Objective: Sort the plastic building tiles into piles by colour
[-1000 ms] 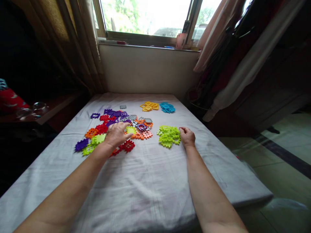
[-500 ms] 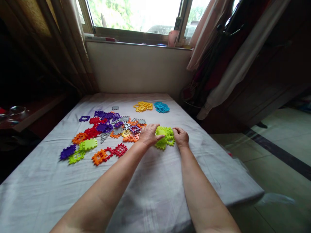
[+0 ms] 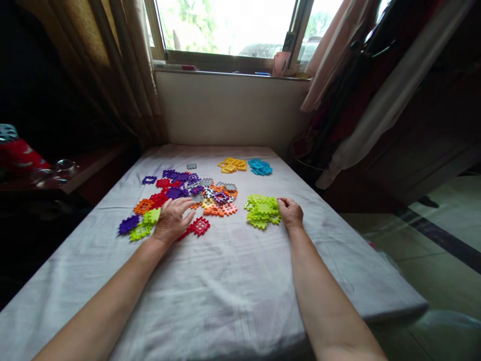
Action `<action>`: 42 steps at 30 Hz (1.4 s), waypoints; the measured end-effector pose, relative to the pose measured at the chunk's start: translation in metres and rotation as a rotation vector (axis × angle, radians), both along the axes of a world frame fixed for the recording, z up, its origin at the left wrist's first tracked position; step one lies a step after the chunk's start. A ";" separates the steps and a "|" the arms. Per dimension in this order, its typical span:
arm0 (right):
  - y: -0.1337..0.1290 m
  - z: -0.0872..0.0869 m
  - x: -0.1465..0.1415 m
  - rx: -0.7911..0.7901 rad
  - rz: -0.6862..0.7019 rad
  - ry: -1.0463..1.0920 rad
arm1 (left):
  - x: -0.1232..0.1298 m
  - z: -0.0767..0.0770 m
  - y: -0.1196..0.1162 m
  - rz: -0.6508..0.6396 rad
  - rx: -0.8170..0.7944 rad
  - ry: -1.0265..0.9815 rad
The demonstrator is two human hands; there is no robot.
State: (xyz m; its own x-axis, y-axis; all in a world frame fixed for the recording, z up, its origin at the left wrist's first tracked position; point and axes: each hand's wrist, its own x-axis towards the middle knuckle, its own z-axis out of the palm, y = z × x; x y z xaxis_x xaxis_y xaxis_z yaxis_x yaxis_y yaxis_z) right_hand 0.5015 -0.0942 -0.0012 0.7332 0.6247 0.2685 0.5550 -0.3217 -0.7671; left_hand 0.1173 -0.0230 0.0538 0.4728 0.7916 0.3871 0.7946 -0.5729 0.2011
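My left hand [image 3: 173,219] is open, fingers spread, above the left part of a mixed group of notched plastic building tiles. Purple tiles [image 3: 129,224], lime-green tiles [image 3: 140,231] and a red tile [image 3: 200,226] lie around it; it hides some pieces beneath. My right hand [image 3: 291,212] is closed with curled fingers, at the right edge of a heap of lime-green tiles [image 3: 262,208]. Whether its fingertips pinch a tile cannot be made out.
Yellow tiles [image 3: 233,165] and blue tiles [image 3: 260,167] form two heaps at the far side of the cloth-covered table [image 3: 218,291]. One grey tile [image 3: 191,166] lies apart at the back. Clothes [image 3: 361,120] hang at the right, a curtain [image 3: 124,75] at the left.
My left hand has moved left, from the lime-green heap to over the mixed tiles. My right hand stays beside the heap. The view has shifted slightly left.
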 end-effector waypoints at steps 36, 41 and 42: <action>0.002 0.001 -0.001 -0.025 0.026 -0.008 | 0.191 0.001 0.003 -0.320 -0.206 -0.079; 0.002 0.004 -0.003 -0.039 0.020 -0.018 | 0.164 -0.003 0.004 -0.295 -0.182 -0.047; 0.002 0.005 -0.004 -0.044 0.019 -0.015 | 0.151 -0.003 0.005 -0.281 -0.166 -0.048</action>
State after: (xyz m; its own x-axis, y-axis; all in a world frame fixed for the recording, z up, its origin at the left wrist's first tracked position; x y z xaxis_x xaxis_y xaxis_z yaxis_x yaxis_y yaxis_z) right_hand 0.4979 -0.0921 0.0037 0.7171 0.6500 0.2516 0.5729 -0.3441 -0.7439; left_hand 0.2683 -0.0184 0.0506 0.6659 0.6868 0.2912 0.5974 -0.7248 0.3432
